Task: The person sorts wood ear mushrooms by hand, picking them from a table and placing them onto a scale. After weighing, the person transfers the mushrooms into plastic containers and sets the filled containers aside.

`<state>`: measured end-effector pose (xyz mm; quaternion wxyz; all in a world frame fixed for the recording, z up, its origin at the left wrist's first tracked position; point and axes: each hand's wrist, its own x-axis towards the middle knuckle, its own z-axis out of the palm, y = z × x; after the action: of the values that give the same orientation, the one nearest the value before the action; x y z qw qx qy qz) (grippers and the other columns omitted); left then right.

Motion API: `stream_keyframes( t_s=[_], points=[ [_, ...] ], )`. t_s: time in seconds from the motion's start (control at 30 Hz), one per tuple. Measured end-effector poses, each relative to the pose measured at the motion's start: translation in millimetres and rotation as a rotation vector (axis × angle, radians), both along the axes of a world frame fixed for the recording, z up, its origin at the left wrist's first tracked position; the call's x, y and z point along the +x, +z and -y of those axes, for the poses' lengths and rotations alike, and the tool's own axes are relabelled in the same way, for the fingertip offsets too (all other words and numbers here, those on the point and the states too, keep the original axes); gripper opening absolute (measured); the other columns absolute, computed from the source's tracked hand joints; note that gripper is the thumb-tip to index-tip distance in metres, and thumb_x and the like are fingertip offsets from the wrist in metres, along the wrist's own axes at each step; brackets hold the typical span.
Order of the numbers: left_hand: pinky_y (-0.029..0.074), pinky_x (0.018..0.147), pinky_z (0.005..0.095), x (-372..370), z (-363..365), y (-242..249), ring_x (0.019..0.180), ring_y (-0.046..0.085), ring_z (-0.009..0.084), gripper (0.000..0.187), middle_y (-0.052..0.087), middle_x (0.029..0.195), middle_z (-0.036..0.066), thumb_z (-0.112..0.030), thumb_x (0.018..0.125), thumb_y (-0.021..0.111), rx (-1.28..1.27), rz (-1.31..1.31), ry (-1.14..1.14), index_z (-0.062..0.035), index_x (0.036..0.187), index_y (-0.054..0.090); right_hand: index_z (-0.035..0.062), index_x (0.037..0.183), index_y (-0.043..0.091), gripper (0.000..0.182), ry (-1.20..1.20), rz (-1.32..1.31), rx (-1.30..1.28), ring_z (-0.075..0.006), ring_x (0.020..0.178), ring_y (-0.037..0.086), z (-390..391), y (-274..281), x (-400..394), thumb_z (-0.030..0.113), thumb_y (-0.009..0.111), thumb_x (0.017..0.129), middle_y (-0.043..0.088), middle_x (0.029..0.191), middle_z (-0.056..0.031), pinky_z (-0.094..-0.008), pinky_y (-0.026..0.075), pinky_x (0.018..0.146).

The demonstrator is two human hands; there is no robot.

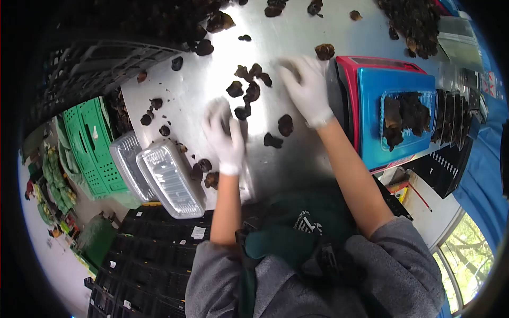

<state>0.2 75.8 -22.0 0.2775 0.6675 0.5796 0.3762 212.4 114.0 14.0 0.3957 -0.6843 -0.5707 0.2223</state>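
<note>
Dark brown wood ear mushrooms [252,91] lie in a loose cluster on the metal table between my two white-gloved hands. My left hand [225,139] is just left of the cluster, its thumb apart from the motion-blurred fingers and no item visible in it. On the other side my right hand [307,90] hovers over the tabletop beside the scale, thumb spread from the smeared fingers, apparently holding nothing. A blue-topped red scale [369,114] carries a clear plastic tray [408,94] with wood ear pieces inside.
Clear empty trays [168,177] sit at the table's left edge. A black crate [111,69] stands at upper left, and heaped mushrooms [411,24] lie at upper right. Filled trays [453,119] stand right of the scale. Black crates [154,244] are stacked below left.
</note>
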Motion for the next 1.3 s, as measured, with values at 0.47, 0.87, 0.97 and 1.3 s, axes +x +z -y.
stream_keyframes(
  t_s=[0.47,0.87,0.97,1.3],
  points=[
    [0.033,0.108,0.0417,1.4,-1.8,34.4,0.122,0.043,0.0370,0.071,0.047,0.138,0.017,-0.006,0.071,0.062,-0.268,-0.122,-0.485,-0.0100,0.140,0.046,0.0114,0.112,0.065,0.029,0.218,0.027,-0.255,-0.0337,0.110,0.056,15.5,2.7,39.8,0.030,0.056,0.092,0.057,0.122,-0.0177,-0.0414,0.046,0.095],
    [0.041,0.104,0.0433,48.5,59.9,32.2,0.126,0.039,0.0436,0.110,0.026,0.141,0.029,-0.010,0.066,0.078,-0.406,-0.306,-0.180,0.0026,0.150,0.009,0.0258,0.151,0.019,0.127,0.405,0.397,-0.708,-0.0387,0.124,0.046,42.8,30.7,-4.3,0.021,0.091,0.047,0.023,0.152,-0.0181,-0.0428,0.049,0.099],
    [0.038,0.106,0.0432,58.5,52.7,23.8,0.126,0.039,0.0453,0.094,0.027,0.138,0.030,0.001,0.072,0.066,-0.370,-0.163,-0.131,0.0059,0.149,0.013,0.0271,0.152,0.018,0.129,0.501,0.529,-0.701,-0.0386,0.123,0.047,27.6,12.5,-8.0,0.022,0.092,0.047,0.021,0.153,-0.0190,-0.0426,0.050,0.099],
    [0.043,0.104,0.0370,72.3,28.5,13.7,0.120,0.054,0.0325,0.069,0.054,0.128,0.022,0.015,0.072,0.051,-0.402,0.272,-0.249,-0.0003,0.139,0.042,0.0009,0.104,0.056,0.040,0.265,-0.065,-0.348,-0.0393,0.106,0.056,64.2,-10.5,-7.6,0.007,0.067,0.066,0.057,0.109,-0.0210,-0.0423,0.047,0.092]
  ],
)
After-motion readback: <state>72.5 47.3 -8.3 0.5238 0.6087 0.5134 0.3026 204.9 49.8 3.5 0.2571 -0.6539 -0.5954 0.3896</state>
